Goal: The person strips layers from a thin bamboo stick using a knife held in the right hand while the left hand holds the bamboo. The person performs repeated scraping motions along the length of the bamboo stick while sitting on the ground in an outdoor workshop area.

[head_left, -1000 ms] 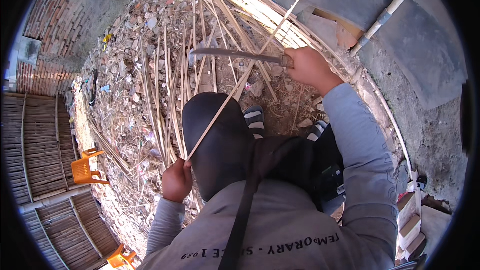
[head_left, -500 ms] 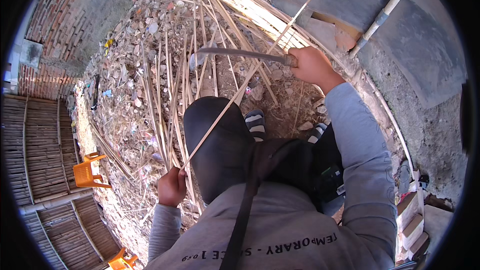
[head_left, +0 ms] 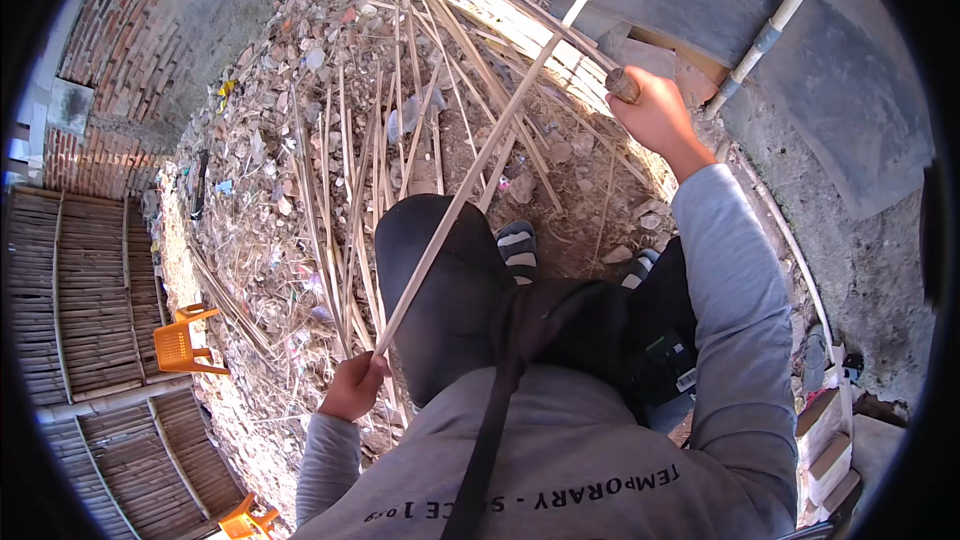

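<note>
My left hand (head_left: pixel 353 387) is closed around the near end of a long, pale bamboo strip (head_left: pixel 478 168). The strip slants up and to the right, passing over my bent left knee (head_left: pixel 425 230). Out to the right, my right hand (head_left: pixel 655 118) grips a machete by its wooden handle (head_left: pixel 622 86). Its blade is hard to make out, showing at most as a thin dark line toward the upper left. The hand is apart from the strip, to its right.
Several loose bamboo strips (head_left: pixel 350 180) lie over rubble and litter ahead and left. A longer pile (head_left: pixel 500 15) rests by the grey wall at upper right, near a white pipe (head_left: pixel 770 35). Orange chairs (head_left: pixel 178 345) stand left, beside bamboo panels (head_left: pixel 95 290).
My right hand has moved up and right, swinging the machete away from the strip it was crossing. The strip now looks broader, its far end slightly farther left. My left hand keeps its hold.
</note>
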Tool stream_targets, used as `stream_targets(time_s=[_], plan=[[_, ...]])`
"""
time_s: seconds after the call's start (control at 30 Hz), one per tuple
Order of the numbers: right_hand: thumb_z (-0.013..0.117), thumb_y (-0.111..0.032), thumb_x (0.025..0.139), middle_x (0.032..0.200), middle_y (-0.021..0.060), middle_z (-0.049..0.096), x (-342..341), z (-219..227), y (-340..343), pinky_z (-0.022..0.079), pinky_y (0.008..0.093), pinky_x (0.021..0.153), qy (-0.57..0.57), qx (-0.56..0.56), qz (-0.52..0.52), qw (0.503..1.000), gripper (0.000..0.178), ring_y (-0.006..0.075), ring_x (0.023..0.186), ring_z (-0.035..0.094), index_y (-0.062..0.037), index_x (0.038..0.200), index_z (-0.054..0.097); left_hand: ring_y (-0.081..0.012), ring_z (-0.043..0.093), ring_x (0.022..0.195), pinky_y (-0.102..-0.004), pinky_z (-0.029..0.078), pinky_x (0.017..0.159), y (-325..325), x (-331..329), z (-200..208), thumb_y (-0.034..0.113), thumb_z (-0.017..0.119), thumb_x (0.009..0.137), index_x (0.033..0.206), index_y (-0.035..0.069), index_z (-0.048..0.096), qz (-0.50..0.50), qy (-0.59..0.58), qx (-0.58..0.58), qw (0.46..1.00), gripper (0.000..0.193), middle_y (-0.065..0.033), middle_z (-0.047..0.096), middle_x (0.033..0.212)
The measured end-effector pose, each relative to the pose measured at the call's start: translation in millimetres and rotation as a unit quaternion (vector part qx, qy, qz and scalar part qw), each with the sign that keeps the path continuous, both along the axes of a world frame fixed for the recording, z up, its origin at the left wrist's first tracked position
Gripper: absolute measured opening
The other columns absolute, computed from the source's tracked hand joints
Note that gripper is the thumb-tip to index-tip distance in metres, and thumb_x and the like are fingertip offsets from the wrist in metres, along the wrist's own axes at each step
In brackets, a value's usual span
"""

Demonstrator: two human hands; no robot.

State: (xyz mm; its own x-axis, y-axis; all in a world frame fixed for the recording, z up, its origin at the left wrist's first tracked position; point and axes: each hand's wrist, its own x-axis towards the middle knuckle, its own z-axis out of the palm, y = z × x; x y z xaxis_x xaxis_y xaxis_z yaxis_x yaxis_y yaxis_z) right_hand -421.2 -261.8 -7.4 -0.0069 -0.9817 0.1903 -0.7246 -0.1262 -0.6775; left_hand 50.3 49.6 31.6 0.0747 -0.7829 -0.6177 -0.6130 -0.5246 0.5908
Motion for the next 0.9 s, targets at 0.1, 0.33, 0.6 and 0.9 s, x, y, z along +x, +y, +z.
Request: stream_targets(time_s=[0.1, 0.33, 0.6, 0.9], plan=[[0.075, -0.023, 0.081, 0.090, 0.0224, 0.071, 20, 6, 11, 0.053, 0.0440, 0.074, 0.044, -0.018, 0.063, 0.997, 0.037, 0.0407, 0.084, 0.067, -0.0028, 0.112, 0.068, -0.0144, 0.047, 0.056, -0.0344, 0.040, 0.054, 0, -12, -4, 0.032, 0.054, 0.107, 0.086, 0.000, 0.063, -0.006, -0.060, -0.126, 0.990, 0.039, -0.0059, 0.051, 0.061], [0.071, -0.019, 0.074, 0.077, 0.0170, 0.067, 69, 14, 44, 0.052, 0.0518, 0.071, 0.150, -0.034, 0.256, 0.954, 0.023, 0.0410, 0.079, 0.066, -0.0065, 0.093, 0.066, -0.0319, 0.057, 0.055, -0.0428, 0.043, 0.055, -21, -41, -6, 0.028, 0.052, 0.105, 0.083, 0.000, 0.057, -0.023, -0.122, -0.232, 0.965, 0.036, -0.0177, 0.054, 0.062], [0.070, -0.020, 0.076, 0.081, 0.0162, 0.069, 51, -10, 28, 0.053, 0.0512, 0.073, 0.044, 0.110, 0.174, 0.978, 0.023, 0.0389, 0.082, 0.068, -0.0070, 0.095, 0.067, -0.0472, 0.059, 0.061, -0.0540, 0.043, 0.054, -27, -38, -19, 0.030, 0.047, 0.107, 0.084, 0.002, 0.054, -0.089, -0.196, -0.248, 0.944, 0.037, -0.0237, 0.057, 0.064], [0.070, -0.021, 0.078, 0.090, 0.0232, 0.071, 32, -32, 13, 0.055, 0.0453, 0.079, 0.024, 0.098, 0.096, 0.990, 0.042, 0.0396, 0.085, 0.070, -0.0017, 0.116, 0.070, -0.0482, 0.058, 0.060, -0.0542, 0.041, 0.053, -34, -33, -22, 0.030, 0.048, 0.107, 0.080, 0.002, 0.053, -0.093, -0.165, -0.227, 0.955, 0.040, -0.0244, 0.055, 0.062]])
